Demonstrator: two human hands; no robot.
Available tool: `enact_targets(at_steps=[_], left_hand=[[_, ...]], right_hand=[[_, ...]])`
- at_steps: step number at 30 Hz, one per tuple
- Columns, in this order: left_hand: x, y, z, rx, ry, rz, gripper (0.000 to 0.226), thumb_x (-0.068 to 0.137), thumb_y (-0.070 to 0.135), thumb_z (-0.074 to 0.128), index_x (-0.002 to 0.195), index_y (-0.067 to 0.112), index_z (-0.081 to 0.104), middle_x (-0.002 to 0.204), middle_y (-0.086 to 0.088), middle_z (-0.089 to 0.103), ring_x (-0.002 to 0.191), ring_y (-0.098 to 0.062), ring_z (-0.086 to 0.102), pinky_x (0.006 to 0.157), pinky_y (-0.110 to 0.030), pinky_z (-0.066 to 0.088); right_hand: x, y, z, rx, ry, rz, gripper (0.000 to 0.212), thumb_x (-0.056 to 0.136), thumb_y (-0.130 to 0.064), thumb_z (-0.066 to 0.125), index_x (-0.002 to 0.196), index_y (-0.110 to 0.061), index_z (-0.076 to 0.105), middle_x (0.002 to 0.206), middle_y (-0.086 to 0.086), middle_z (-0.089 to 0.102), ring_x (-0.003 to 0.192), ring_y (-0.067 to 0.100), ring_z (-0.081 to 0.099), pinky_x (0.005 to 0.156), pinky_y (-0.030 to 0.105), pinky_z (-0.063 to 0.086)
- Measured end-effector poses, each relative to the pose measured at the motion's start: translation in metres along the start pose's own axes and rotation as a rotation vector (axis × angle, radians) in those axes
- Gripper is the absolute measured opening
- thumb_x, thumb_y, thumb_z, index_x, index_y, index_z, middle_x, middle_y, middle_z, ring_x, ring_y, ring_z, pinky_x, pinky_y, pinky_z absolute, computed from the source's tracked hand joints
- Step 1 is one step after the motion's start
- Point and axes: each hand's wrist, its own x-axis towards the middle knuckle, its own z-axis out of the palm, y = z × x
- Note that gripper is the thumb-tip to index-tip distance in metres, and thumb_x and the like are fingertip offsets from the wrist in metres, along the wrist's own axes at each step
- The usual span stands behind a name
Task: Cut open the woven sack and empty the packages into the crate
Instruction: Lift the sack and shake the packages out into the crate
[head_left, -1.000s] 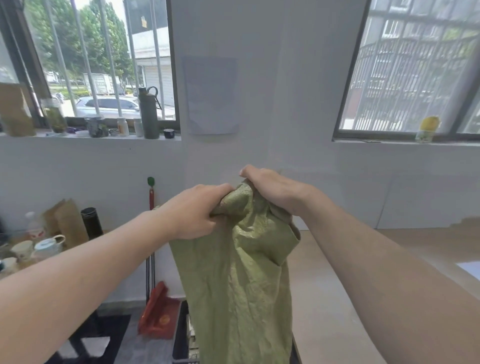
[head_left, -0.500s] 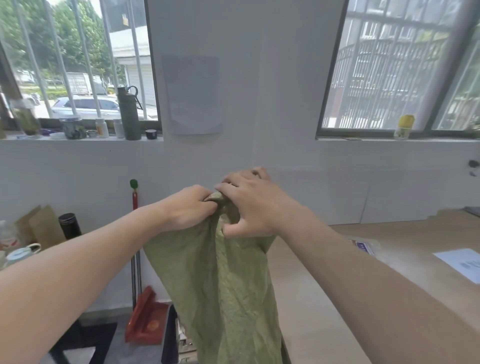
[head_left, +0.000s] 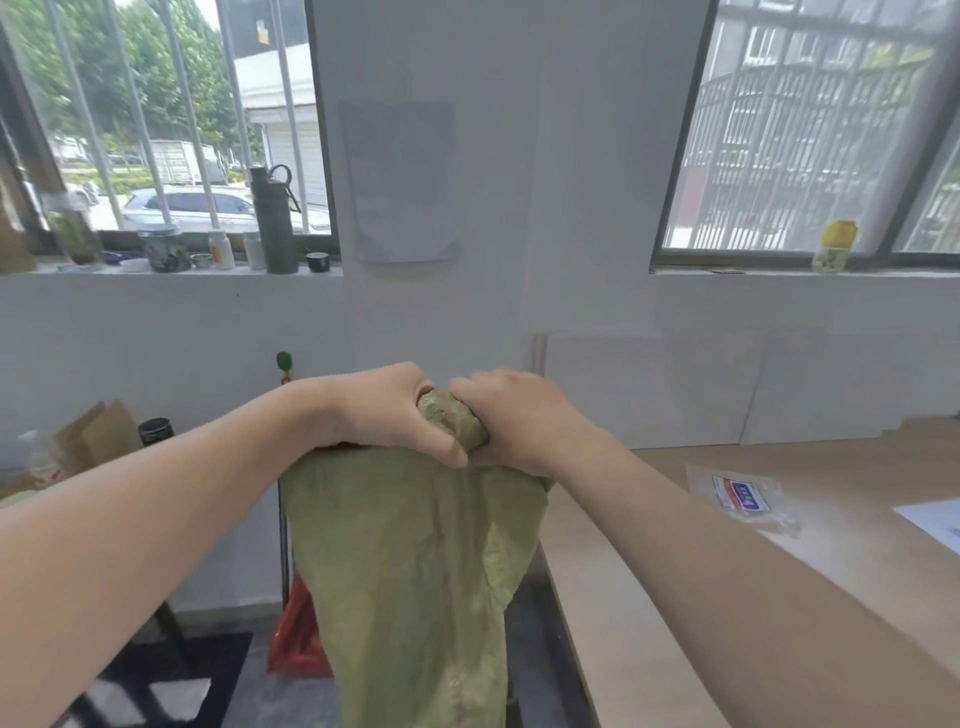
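Observation:
A green woven sack (head_left: 415, 571) hangs limp in front of me, held up at chest height beside the table edge. My left hand (head_left: 387, 410) grips its bunched top from the left, fingers curled round the fabric. My right hand (head_left: 511, 421) grips the same bunch from the right, the two hands touching. A knob of crumpled sack shows between them. The sack's lower end runs out of view at the bottom. One clear package (head_left: 740, 493) with a blue and red label lies on the table. No crate is in view.
A light wooden table (head_left: 675, 597) fills the right side, with white paper (head_left: 935, 519) near its right edge. A red dustpan (head_left: 296, 639) and broom handle (head_left: 283, 395) lean on the wall behind the sack. Bottles line the left windowsill (head_left: 171, 270); cups and bags stand far left.
Both hands have drawn closer together and bunched the sack's top into a tighter wad. The view has swung right, so the package on the table came further into sight.

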Motion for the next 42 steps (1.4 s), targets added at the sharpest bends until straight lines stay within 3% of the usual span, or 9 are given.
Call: enact_targets(at_steps=[3,6,9,13,19,22,31,36,42], left_hand=[[-0.003,-0.003,0.003,0.378,0.019,-0.069,0.054,0.059,0.059,0.089,0.083,0.016,0.069,0.074,0.006,0.071,0.070,-0.017,0.069,0.070,-0.034,0.058],[-0.011,-0.003,0.014,0.741,0.164,-0.064,0.066,0.067,0.068,0.079,0.099,0.019,0.050,0.084,0.007,0.057,0.082,-0.022,0.061,0.071,-0.037,0.053],[-0.014,-0.010,0.029,0.877,0.469,0.046,0.061,0.077,0.055,0.074,0.101,0.019,0.031,0.083,0.001,0.042,0.072,-0.028,0.050,0.061,-0.036,0.044],[-0.009,-0.029,0.043,0.910,0.619,0.230,0.043,0.078,0.031,0.075,0.103,0.014,0.045,0.081,-0.006,0.051,0.061,-0.032,0.056,0.051,-0.035,0.036],[-0.001,-0.024,0.043,0.944,0.456,0.167,0.025,0.104,0.041,0.042,0.100,0.017,0.035,0.073,0.003,0.040,0.079,-0.036,0.066,0.061,-0.036,0.039],[0.004,-0.015,0.036,0.924,0.397,0.147,0.027,0.098,0.044,0.045,0.086,0.019,0.044,0.077,-0.003,0.048,0.082,-0.037,0.064,0.065,-0.035,0.039],[0.034,0.003,0.012,0.129,0.287,-0.015,0.029,0.077,0.024,0.059,0.055,0.012,0.044,0.060,-0.003,0.049,0.064,-0.031,0.045,0.055,-0.034,0.034],[0.020,0.016,0.010,0.022,0.168,-0.042,0.022,0.080,0.018,0.068,0.087,-0.003,0.066,0.087,-0.004,0.053,0.078,-0.023,0.049,0.063,-0.030,0.041],[0.007,-0.002,0.017,0.431,0.114,0.106,0.031,0.069,0.049,0.065,0.071,0.020,0.055,0.061,0.007,0.059,0.061,-0.017,0.057,0.055,-0.032,0.042]], right_hand=[[0.008,-0.010,-0.002,0.060,-0.109,0.075,0.016,0.081,-0.034,0.072,0.092,-0.029,0.062,0.092,-0.003,0.068,0.093,0.029,0.067,0.062,0.033,0.040],[0.015,-0.017,0.001,0.206,-0.209,0.193,0.017,0.078,-0.025,0.072,0.072,-0.022,0.057,0.076,-0.002,0.063,0.075,0.027,0.063,0.056,0.030,0.040],[0.021,-0.013,0.001,0.405,-0.279,0.282,0.021,0.072,-0.015,0.077,0.066,-0.014,0.056,0.065,0.000,0.059,0.063,0.026,0.060,0.051,0.029,0.042],[0.022,-0.006,-0.005,0.628,-0.320,0.344,0.019,0.066,-0.010,0.076,0.066,-0.015,0.057,0.059,0.000,0.050,0.053,0.021,0.047,0.052,0.029,0.036],[0.018,0.000,-0.004,0.533,-0.306,0.253,0.023,0.066,-0.016,0.078,0.064,-0.015,0.055,0.058,-0.004,0.055,0.054,0.019,0.053,0.049,0.027,0.041],[0.010,0.002,0.001,0.340,-0.211,0.229,0.040,0.064,-0.036,0.081,0.092,-0.025,0.055,0.083,-0.007,0.062,0.079,0.022,0.061,0.062,0.033,0.047],[-0.014,0.003,0.022,-0.187,0.292,0.177,0.091,0.057,-0.071,0.078,0.125,-0.015,0.054,0.108,0.007,0.060,0.098,0.031,0.060,0.081,0.041,0.043],[-0.019,0.010,0.028,-0.121,0.391,0.080,0.077,0.064,-0.074,0.076,0.106,-0.013,0.054,0.085,0.004,0.062,0.075,0.031,0.063,0.060,0.037,0.036],[-0.023,0.000,0.037,-0.015,0.187,0.094,0.040,0.086,-0.051,0.067,0.092,-0.021,0.041,0.078,0.002,0.065,0.073,0.032,0.067,0.053,0.034,0.033]])
